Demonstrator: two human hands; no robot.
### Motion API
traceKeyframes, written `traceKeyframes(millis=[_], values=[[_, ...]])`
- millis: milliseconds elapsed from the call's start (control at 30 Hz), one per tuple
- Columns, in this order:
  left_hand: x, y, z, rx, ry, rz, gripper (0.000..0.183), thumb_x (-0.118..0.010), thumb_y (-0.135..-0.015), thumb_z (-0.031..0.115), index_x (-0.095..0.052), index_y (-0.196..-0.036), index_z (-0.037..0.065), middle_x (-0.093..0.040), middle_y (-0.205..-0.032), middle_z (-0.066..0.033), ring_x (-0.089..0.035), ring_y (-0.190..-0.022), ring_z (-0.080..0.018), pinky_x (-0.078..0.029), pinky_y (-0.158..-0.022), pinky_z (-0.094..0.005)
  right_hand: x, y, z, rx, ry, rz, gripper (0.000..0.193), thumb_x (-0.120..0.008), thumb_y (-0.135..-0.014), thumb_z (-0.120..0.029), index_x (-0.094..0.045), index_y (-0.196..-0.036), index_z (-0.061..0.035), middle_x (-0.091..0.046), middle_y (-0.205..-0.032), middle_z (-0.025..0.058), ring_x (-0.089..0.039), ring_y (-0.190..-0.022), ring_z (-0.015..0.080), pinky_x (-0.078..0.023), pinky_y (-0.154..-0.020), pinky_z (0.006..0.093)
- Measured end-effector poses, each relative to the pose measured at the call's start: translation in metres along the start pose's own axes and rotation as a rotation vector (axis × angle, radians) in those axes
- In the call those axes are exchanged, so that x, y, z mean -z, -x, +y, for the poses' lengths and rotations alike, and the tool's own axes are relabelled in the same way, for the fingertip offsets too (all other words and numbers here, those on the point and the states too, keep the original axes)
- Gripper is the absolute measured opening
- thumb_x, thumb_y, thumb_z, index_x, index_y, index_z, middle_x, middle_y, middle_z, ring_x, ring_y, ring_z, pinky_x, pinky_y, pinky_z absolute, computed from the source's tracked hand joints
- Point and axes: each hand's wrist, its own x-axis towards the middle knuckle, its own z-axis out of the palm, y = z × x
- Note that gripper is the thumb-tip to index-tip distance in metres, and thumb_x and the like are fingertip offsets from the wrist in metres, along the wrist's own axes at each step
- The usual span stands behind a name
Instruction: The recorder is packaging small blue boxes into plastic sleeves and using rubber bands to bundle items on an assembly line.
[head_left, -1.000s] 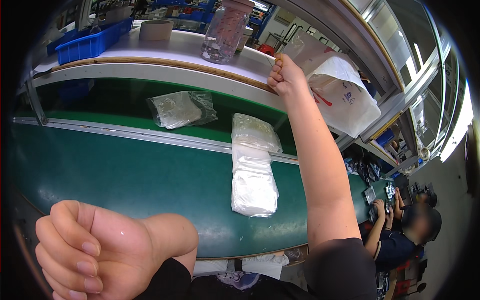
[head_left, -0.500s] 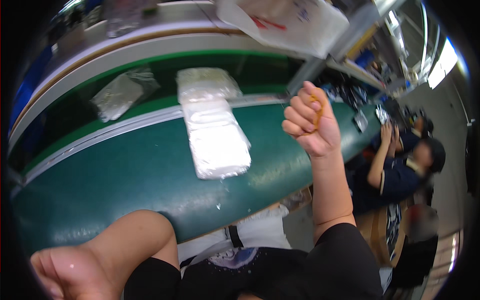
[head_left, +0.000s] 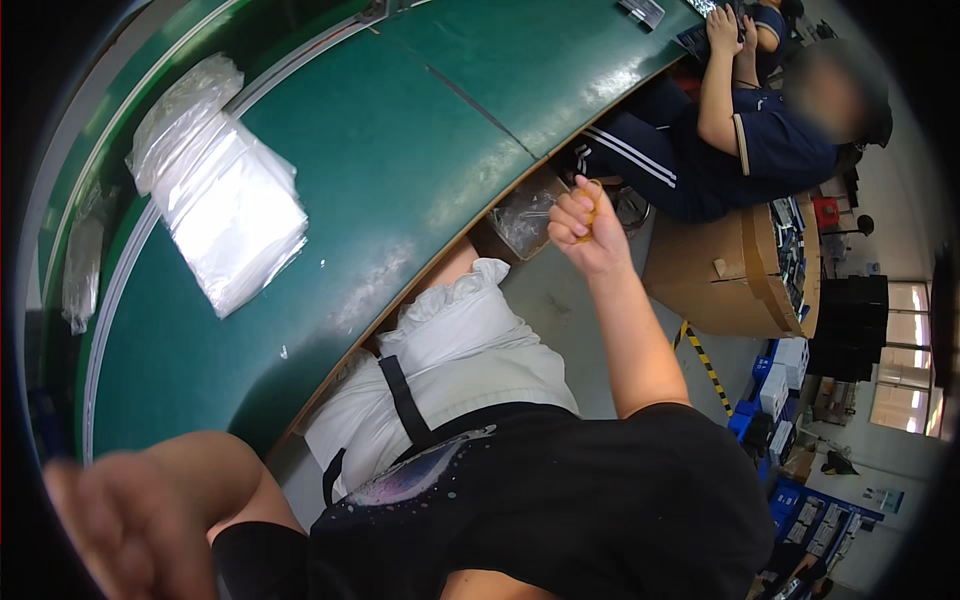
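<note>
My right hand is raised off the bench's front edge, its fingers curled closed on a thin yellow rubber band. My left arm is bent at the lower left, and my left hand is smeared by motion there, so its fingers are not readable. A stack of clear plastic bags lies on the green bench top beyond my left arm. Neither hand touches the stack.
Another clear plastic packet lies at the far left. A person sits at the bench on the right, hands on dark items. Below them stands a large cardboard box. Under the bench edge is a bin with clear plastic.
The view has swung to the right, so the bag stack now appears further left. My right hand appears lower, still closed on the rubber band. My left hand has blurred.
</note>
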Motion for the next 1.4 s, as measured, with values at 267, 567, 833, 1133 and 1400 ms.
traceKeyframes(millis=[267, 567, 833, 1133, 1400], values=[[-0.136, 0.103, -0.017, 1.872, 0.934, 0.007, 0.054, -0.030, -0.099, 0.046, -0.050, -0.113, -0.003, -0.055, -0.114, -0.0180, -0.052, -0.109, -0.0258, -0.044, -0.091, -0.0389, -0.118, 0.006, 0.053, -0.076, 0.447, -0.311, 0.040, -0.045, -0.098, -0.027, -0.039, -0.061, -0.0120, -0.034, -0.052, -0.0035, -0.032, -0.047, 0.0071, -0.025, -0.042, 0.0231], [-0.124, 0.092, -0.036, 1.890, 1.346, 0.562, 0.054, -0.030, -0.098, 0.042, -0.039, -0.130, -0.001, -0.045, -0.130, -0.0213, -0.043, -0.123, -0.0334, -0.033, -0.106, -0.0471, -0.166, -0.052, 0.174, 1.076, 1.817, -0.816, 0.017, -0.062, -0.080, -0.017, -0.057, -0.074, -0.0024, -0.056, -0.070, 0.0113, -0.050, -0.063, 0.0281, -0.041, -0.060, 0.0387], [-0.043, 0.113, -0.056, 1.575, 1.236, 1.014, 0.042, -0.032, -0.098, 0.026, -0.041, -0.127, -0.002, -0.047, -0.129, -0.0222, -0.045, -0.123, -0.0333, -0.036, -0.104, -0.0489, -0.238, -0.073, 0.213, 0.825, 1.589, -1.040, 0.023, -0.050, -0.091, -0.022, -0.056, -0.093, -0.0002, -0.057, -0.090, 0.0126, -0.055, -0.084, 0.0281, -0.044, -0.075, 0.0367], [0.018, 0.111, -0.054, 1.372, 1.420, 1.029, 0.049, -0.032, -0.097, 0.028, -0.033, -0.136, -0.001, -0.035, -0.140, -0.0244, -0.033, -0.133, -0.0353, -0.029, -0.110, -0.0495, -0.257, -0.104, 0.246, 0.337, 1.130, -0.864, 0.017, -0.049, -0.095, -0.014, -0.058, -0.097, 0.0005, -0.063, -0.098, 0.0088, -0.059, -0.093, 0.0148, -0.048, -0.080, 0.0279], [0.017, 0.104, -0.046, 1.358, 1.295, 1.012, 0.048, -0.037, -0.096, 0.031, -0.038, -0.134, 0.003, -0.034, -0.142, -0.0221, -0.035, -0.132, -0.0330, -0.028, -0.110, -0.0480, -0.237, -0.111, 0.251, 1.090, 1.604, -0.983, 0.017, -0.066, -0.076, -0.010, -0.066, -0.092, -0.0038, -0.056, -0.083, 0.0072, -0.048, -0.083, 0.0244, -0.037, -0.076, 0.0350]])
